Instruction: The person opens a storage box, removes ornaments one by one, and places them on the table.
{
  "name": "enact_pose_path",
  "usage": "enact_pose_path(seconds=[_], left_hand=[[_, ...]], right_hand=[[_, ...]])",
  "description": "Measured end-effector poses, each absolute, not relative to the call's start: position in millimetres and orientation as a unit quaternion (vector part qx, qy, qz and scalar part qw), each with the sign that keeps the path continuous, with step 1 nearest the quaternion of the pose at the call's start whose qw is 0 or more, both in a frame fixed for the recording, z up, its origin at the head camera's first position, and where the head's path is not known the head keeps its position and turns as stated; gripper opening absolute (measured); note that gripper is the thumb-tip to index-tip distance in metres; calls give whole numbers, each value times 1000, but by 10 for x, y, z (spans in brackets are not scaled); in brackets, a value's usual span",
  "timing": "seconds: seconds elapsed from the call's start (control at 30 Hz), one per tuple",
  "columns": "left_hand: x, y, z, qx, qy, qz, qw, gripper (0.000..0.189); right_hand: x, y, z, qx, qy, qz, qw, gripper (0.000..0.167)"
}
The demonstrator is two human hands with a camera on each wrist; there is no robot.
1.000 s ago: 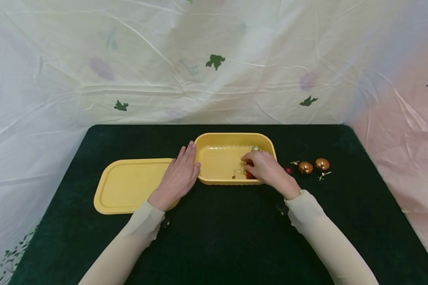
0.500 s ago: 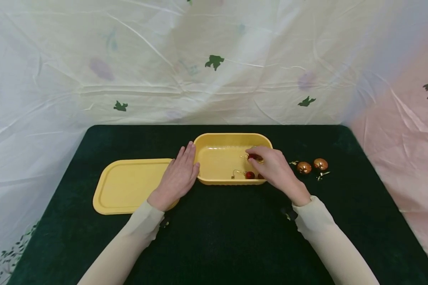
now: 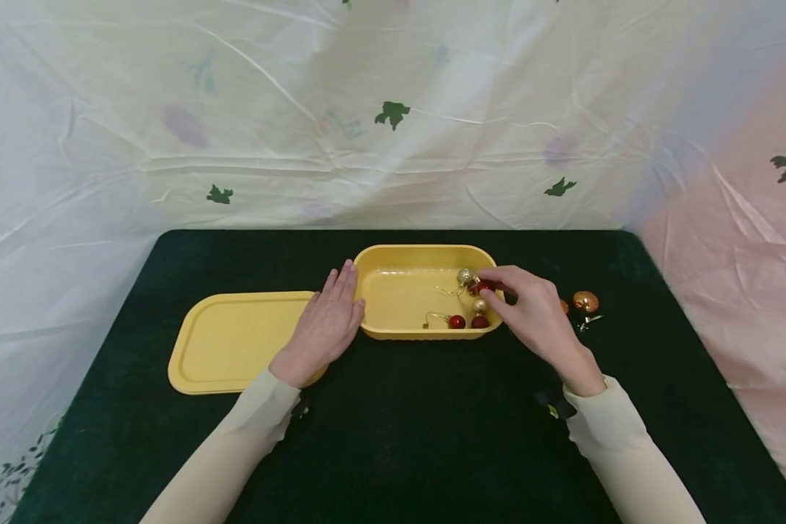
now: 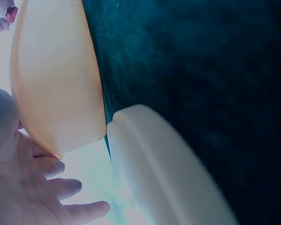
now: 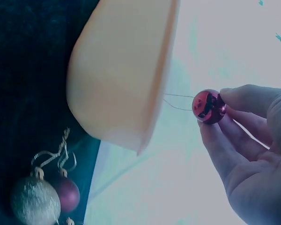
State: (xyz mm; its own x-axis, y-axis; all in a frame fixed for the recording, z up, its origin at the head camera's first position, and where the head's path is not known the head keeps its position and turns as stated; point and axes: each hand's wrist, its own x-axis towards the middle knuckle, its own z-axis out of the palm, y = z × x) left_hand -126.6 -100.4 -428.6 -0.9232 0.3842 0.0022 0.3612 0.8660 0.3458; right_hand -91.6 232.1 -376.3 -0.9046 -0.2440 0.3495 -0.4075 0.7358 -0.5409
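My right hand (image 3: 527, 309) pinches a shiny red Christmas bauble (image 5: 208, 107) between thumb and fingertips, above the right end of the yellow box (image 3: 393, 320). A thin string hangs from the bauble toward the box in the right wrist view. Straight-fingered, my left hand (image 3: 321, 320) lies against the box's left end, its wrist over the yellow lid (image 3: 229, 349). Inside the box, at the right, are a glittery bauble (image 3: 466, 276), a gold bauble (image 3: 479, 306), a dark red bauble (image 3: 479, 322) and a red bauble (image 3: 456, 322) with a gold string.
Right of the box, a copper bauble (image 3: 586, 301) lies on the dark green cloth (image 3: 399, 422), with another partly behind my right hand. The right wrist view shows a glittery silver bauble (image 5: 35, 199) and a purplish one (image 5: 68, 194) beside the box. A patterned curtain (image 3: 301, 145) hangs behind.
My right hand has drawn rightward from the middle of the box to its right rim with the red bauble, uncovering the baubles inside. The left hand stays in place.
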Motion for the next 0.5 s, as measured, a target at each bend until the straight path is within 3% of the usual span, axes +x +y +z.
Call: enact_pose_path(seconds=[0.5], left_hand=[[-1273,-1009,-4294,198,964,175,31,68]], right_hand=[[-610,2650,-3672,158,-921,311,174,32]])
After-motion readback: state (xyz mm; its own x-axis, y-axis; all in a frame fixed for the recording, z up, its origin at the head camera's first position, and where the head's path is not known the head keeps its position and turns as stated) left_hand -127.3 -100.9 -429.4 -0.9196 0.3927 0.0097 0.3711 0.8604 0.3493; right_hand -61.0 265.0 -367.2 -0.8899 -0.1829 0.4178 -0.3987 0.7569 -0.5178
